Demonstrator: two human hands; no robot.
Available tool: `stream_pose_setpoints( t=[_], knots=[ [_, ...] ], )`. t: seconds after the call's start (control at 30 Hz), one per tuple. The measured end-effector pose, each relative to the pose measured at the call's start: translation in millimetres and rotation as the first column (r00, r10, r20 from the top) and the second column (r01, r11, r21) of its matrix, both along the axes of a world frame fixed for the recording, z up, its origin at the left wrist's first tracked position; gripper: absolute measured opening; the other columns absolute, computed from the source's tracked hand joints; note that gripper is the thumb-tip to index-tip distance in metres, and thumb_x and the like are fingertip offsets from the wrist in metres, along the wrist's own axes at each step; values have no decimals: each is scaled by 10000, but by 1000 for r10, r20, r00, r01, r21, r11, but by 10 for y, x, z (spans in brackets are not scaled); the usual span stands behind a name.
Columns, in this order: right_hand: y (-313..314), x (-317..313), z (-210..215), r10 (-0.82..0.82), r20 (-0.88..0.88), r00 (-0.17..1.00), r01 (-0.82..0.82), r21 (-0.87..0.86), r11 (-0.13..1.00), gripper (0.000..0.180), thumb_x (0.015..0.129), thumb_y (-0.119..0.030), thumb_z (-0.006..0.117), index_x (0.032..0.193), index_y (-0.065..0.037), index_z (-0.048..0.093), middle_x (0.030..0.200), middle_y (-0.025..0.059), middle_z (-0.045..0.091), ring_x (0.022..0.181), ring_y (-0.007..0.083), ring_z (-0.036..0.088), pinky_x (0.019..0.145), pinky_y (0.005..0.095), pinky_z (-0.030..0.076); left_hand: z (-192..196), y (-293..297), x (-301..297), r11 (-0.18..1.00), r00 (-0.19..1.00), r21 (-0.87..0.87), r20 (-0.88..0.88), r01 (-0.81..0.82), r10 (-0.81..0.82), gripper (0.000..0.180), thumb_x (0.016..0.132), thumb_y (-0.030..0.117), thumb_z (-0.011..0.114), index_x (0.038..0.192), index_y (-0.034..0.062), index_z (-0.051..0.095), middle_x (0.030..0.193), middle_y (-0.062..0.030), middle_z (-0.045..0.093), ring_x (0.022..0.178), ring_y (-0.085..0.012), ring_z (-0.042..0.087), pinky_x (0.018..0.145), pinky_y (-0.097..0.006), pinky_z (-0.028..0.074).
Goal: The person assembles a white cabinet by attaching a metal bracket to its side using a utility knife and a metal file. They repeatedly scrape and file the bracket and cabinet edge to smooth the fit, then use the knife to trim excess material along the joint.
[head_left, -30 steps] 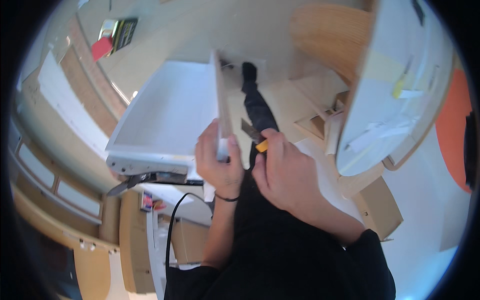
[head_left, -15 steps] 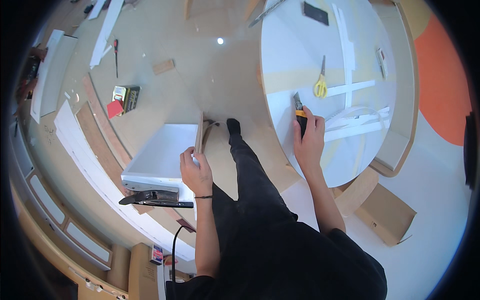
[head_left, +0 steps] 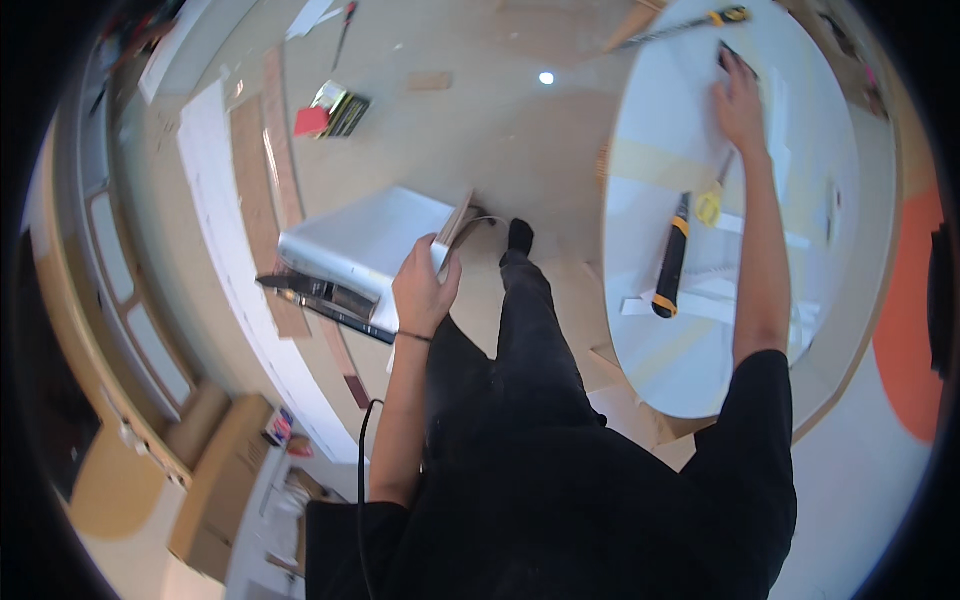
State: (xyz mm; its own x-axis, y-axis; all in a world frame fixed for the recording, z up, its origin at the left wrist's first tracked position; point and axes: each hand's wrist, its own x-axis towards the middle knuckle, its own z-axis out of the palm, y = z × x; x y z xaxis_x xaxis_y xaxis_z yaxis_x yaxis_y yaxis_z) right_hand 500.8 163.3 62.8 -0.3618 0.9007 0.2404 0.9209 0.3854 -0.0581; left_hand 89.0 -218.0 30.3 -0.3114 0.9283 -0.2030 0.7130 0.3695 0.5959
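White tabletop [head_left: 650,120]: right hand [head_left: 741,108] touching dark block [head_left: 748,64] (grip unclear); left hand [head_left: 424,288] pinching panel [head_left: 457,222]; box [head_left: 350,114] contents unclear.

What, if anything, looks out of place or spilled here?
The red-handled screwdriver looks a bit out of place: it lies on the floor, while the knife and scissors are on the white table. White strips lie untidily across that table. I see nothing spilled.

On the table [head_left: 650,120], right of the board [head_left: 459,222], a knife [head_left: 673,255] lies beside scissors [head_left: 709,206].
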Motion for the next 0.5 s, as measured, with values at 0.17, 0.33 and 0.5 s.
stream_pose_setpoints(
  t=[0.17,0.33,0.5],
  knots=[
    [-62,236,1,-52,253,966,48,22,999,519,988,-311,604,1430,-56,510,1298,204,577,1198,424,572,1004,499,480,16,49,7,994,999,-105,-34,-33,30,393,937,327,704,1158,24,584,996,-187,714,884,-380,691,721,-450,552],
    [-301,402,132,-23,42,999,25,-44,999,432,964,-235,632,1324,-11,551,1269,221,586,1103,431,615,948,474,519,121,60,16,997,999,-73,-34,-27,24,414,945,338,693,1193,29,571,1023,-154,721,899,-368,694,728,-442,556],
    [-561,545,155,-147,113,983,148,-5,989,395,925,-95,593,1311,-28,552,1253,198,608,1099,421,625,919,466,532,138,-139,37,995,998,-78,29,-59,61,412,969,331,656,1230,28,555,1054,-170,711,901,-377,695,733,-455,560]
  ],
)
